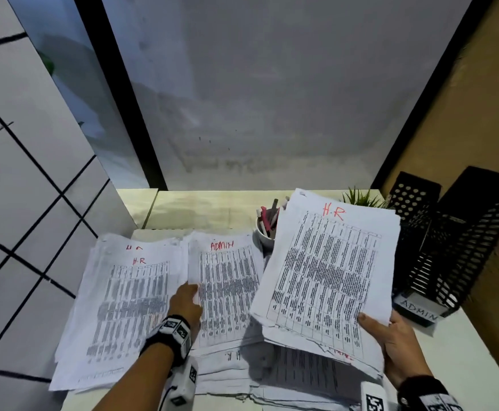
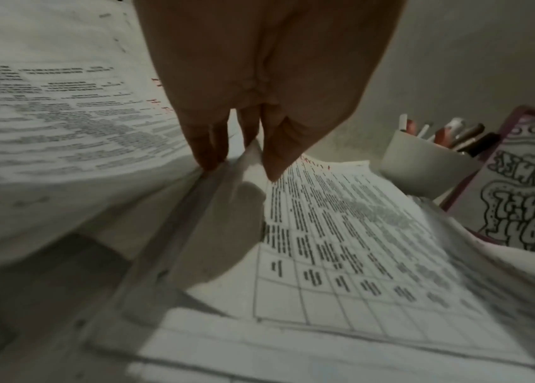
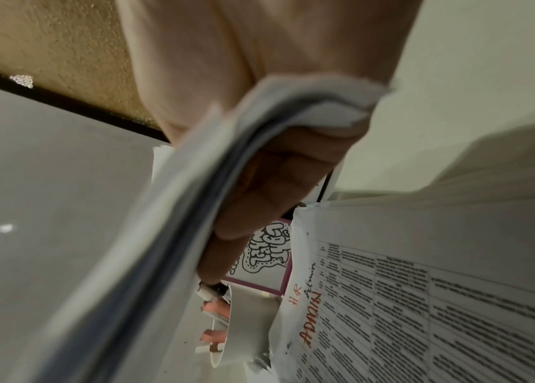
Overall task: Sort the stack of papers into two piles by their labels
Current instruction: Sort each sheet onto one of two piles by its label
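- The right hand (image 1: 399, 348) grips the lower right corner of a thick stack of papers (image 1: 328, 271), thumb on top and fingers curled underneath; the stack is held tilted above the counter (image 1: 461, 351), and its top sheet is marked "H.R" in red.
- The left hand (image 1: 187, 304) reaches down between the two piles; the left wrist view shows its thumb and fingers (image 2: 207, 145) pinching the left edge of the top sheet of the ADMIN pile (image 1: 227, 292).
- The ADMIN pile lies in the middle of the counter, its top sheet a printed table headed "ADMIN" in red.
- The HR pile (image 1: 123, 307) lies just beside it on the left, fanned loosely (two red "H.R" headings show, one above the other).
- More loose sheets lie under the held stack, near the counter's front edge.
- A white cup of pens (image 1: 267, 226) stands behind the ADMIN pile, partly hidden by the held stack.
- Two black perforated file holders (image 1: 449, 247) stand on the right, one carrying an "ADMIN" label; a small green plant (image 1: 360, 198) sits behind them.
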The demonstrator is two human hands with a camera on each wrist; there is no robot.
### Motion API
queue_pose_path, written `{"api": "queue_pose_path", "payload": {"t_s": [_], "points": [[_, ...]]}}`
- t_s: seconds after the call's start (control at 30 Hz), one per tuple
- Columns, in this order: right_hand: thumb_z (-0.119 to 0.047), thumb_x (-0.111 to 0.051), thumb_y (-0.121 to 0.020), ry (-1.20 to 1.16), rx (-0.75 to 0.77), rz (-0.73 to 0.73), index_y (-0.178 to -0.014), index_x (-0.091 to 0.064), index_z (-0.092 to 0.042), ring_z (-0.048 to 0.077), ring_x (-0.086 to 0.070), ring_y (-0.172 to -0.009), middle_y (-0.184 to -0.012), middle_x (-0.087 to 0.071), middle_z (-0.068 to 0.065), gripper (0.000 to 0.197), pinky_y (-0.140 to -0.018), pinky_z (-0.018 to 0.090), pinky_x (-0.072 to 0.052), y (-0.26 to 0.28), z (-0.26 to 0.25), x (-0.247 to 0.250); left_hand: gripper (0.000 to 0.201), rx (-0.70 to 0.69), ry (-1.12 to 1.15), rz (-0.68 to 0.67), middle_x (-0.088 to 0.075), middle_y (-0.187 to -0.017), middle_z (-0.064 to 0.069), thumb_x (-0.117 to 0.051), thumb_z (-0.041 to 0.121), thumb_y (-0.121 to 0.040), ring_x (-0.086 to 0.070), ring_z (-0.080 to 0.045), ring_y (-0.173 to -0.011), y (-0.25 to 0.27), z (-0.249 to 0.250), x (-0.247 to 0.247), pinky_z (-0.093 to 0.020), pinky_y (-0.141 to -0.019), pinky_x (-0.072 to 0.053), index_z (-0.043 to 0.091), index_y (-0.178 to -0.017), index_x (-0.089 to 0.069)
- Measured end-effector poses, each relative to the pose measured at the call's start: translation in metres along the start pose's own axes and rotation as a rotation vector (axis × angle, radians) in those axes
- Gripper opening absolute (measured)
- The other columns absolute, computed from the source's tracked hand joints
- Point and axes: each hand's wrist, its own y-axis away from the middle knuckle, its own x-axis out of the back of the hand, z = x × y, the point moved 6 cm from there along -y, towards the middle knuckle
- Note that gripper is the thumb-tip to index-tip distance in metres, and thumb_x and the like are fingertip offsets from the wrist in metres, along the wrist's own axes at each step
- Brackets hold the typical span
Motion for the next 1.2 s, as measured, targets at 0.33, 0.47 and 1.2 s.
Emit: {"api": "queue_pose_path", "payload": {"t_s": [0.33, 0.47, 1.2], "points": [[-0.003, -0.078, -0.055, 0.063, -0.04, -0.044, -0.111, -0.062, 0.001, 0.046, -0.068, -0.093, -0.102, -0.072, 0.026, 0.058, -0.089, 0.064, -0.05, -0.003, 0.008, -0.018, 0.023, -0.309, 0.551, 0.135, -0.064, -0.103, 0.003, -0.068, 0.026, -0.087, -0.062, -0.014, -0.091, 0.049, 0.129, 0.023, -0.009, -0.064, -0.047, 0.014, -0.106, -0.063], [0.006, -0.07, -0.067, 0.083, -0.052, -0.068, -0.111, -0.061, 0.003, 0.04, -0.071, -0.084, -0.101, -0.072, 0.026, 0.045, -0.077, 0.055, -0.057, -0.007, 0.008, -0.021, 0.021, -0.299, 0.739, 0.194, -0.062, -0.083, -0.003, -0.08, 0.015, -0.075, -0.058, -0.013, -0.071, 0.064, 0.154, 0.023, -0.017, -0.061, -0.051, 0.013, -0.086, -0.062], [0.002, -0.073, -0.061, 0.073, -0.037, -0.109, -0.11, -0.061, 0.005, 0.037, -0.071, -0.074, -0.097, -0.072, 0.027, 0.051, -0.061, 0.041, -0.06, -0.005, 0.0, -0.032, 0.019, -0.746, 0.544, 0.331, -0.07, -0.106, 0.015, -0.06, -0.001, -0.076, -0.062, 0.001, -0.103, 0.109, 0.148, 0.019, -0.011, -0.09, -0.044, 0.016, -0.075, -0.068]]}}
